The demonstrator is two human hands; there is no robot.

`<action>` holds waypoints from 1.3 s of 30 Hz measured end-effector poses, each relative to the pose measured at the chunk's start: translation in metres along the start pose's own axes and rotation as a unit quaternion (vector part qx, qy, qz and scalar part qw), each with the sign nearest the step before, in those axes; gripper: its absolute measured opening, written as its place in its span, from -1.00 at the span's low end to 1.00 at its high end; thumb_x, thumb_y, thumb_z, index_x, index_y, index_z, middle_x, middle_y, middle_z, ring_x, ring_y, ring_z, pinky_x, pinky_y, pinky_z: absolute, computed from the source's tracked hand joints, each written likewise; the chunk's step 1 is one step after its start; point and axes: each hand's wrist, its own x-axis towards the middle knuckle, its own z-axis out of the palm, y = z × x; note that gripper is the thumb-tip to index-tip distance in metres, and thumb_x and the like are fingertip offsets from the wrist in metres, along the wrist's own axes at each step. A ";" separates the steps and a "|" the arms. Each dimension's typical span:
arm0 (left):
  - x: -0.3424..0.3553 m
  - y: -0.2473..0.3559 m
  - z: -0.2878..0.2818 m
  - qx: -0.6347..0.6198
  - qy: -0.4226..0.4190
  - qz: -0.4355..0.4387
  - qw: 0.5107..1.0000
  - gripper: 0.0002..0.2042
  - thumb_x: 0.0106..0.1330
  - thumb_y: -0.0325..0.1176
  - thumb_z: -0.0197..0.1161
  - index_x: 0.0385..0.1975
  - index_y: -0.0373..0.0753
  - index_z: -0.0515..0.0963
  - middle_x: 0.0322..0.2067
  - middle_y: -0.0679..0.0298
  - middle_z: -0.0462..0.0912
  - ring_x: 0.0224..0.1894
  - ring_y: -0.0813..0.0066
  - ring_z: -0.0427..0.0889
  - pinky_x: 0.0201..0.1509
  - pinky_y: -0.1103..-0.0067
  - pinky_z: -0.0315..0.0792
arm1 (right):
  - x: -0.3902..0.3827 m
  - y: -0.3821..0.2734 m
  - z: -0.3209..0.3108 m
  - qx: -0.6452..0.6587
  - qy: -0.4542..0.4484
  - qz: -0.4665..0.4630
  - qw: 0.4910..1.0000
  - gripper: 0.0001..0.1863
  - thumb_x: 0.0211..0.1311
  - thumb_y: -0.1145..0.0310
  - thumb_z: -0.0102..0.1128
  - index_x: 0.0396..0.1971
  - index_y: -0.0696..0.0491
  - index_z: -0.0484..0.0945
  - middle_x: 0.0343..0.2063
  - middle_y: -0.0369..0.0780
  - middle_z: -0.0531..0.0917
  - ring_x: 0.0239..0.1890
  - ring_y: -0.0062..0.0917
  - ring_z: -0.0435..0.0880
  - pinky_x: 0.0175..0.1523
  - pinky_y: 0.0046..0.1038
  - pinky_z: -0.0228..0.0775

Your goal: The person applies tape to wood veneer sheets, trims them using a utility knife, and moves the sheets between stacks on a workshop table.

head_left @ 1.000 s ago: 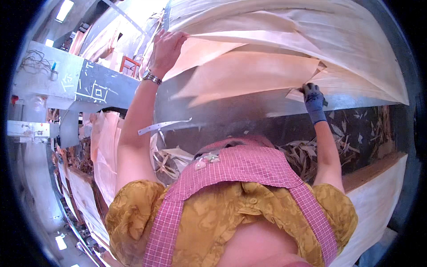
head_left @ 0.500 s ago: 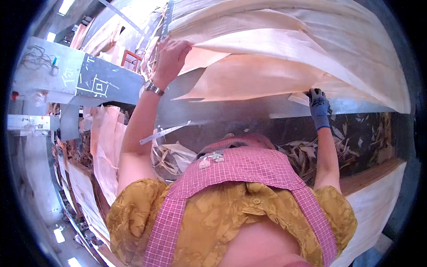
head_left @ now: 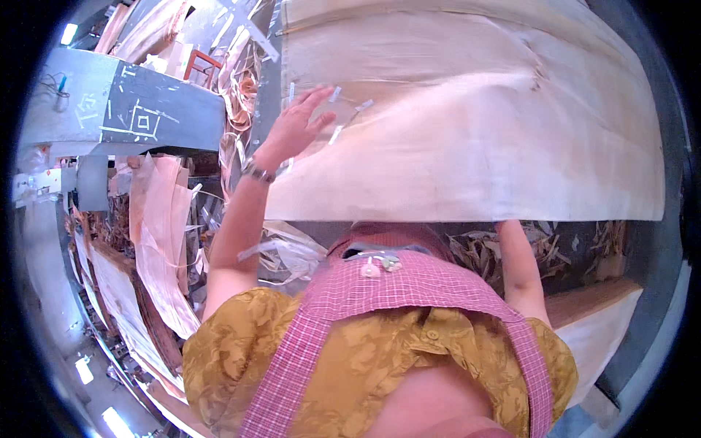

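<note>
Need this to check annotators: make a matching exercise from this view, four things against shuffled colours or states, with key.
1. Left hand
2. Right hand
3. Sheet
4. Apron

A. Pink, checked
B. Out of sight at the sheet's near edge
C. Bare, watch at its wrist
D. Pale, broad

Pairs: 1-C, 2-B, 3-D, 4-A

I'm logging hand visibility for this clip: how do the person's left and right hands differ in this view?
The left hand is in plain view, while the right hand is hidden behind the sheet. The left hand is bare and open, thumb apart from the fingers; the right hand's pose cannot be seen. A watch circles the left wrist; none shows on the right arm. Both arms have mustard sleeves.
</note>
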 end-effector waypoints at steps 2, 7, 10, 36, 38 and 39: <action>0.022 -0.064 0.031 0.070 -0.025 -0.056 0.996 -0.39 0.37 0.06 -0.02 0.35 -0.10 0.13 0.33 0.09 0.14 0.39 0.13 0.07 0.39 0.29 0.05 | 0.000 0.000 0.009 -0.012 0.003 0.029 0.999 -0.64 0.16 0.04 0.16 -0.17 -0.03 0.55 -0.09 -0.15 0.57 -0.06 -0.23 0.56 -0.06 -0.24 0.45; 0.055 -0.155 0.120 0.264 0.125 -0.068 0.954 -0.29 0.33 0.24 -0.16 0.40 0.02 -0.03 0.42 0.17 -0.07 0.45 0.17 -0.10 0.39 -0.02 -0.19 | -0.011 0.015 0.005 -0.039 0.004 0.079 0.996 -0.63 0.17 0.04 0.16 -0.14 -0.03 0.54 -0.07 -0.14 0.56 -0.04 -0.23 0.54 -0.03 -0.23 0.43; 0.051 -0.187 0.135 0.203 0.122 -0.126 0.963 -0.27 0.31 0.24 -0.15 0.41 0.03 -0.07 0.42 0.21 -0.09 0.46 0.17 -0.17 0.41 0.01 -0.26 | -0.011 0.017 0.008 -0.041 0.001 0.090 0.995 -0.62 0.17 0.04 0.15 -0.13 -0.03 0.53 -0.06 -0.14 0.56 -0.02 -0.23 0.53 -0.02 -0.23 0.42; 0.048 -0.179 0.122 0.233 0.148 -0.099 0.956 -0.25 0.31 0.24 -0.12 0.41 -0.05 -0.04 0.42 0.26 -0.06 0.46 0.27 -0.14 0.44 0.10 -0.30 | -0.020 0.047 0.000 -0.054 0.001 0.130 0.990 -0.56 0.21 0.03 0.12 -0.01 -0.04 0.48 0.03 -0.13 0.51 0.12 -0.22 0.42 0.10 -0.20 0.32; 0.048 -0.180 0.123 0.228 0.155 -0.096 0.956 -0.24 0.31 0.23 -0.11 0.41 -0.05 -0.04 0.42 0.26 -0.07 0.46 0.27 -0.15 0.44 0.10 -0.30 | -0.022 0.050 -0.002 -0.057 0.000 0.132 0.990 -0.56 0.21 0.03 0.12 0.00 -0.04 0.48 0.04 -0.13 0.51 0.13 -0.22 0.41 0.11 -0.19 0.31; 0.048 -0.181 0.123 0.221 0.154 -0.098 0.958 -0.24 0.31 0.24 -0.11 0.41 -0.04 -0.04 0.42 0.26 -0.07 0.46 0.26 -0.15 0.44 0.09 -0.31 | -0.028 0.049 -0.002 -0.056 0.000 0.133 0.990 -0.55 0.21 0.03 0.12 0.01 -0.04 0.47 0.04 -0.13 0.51 0.14 -0.22 0.41 0.11 -0.19 0.31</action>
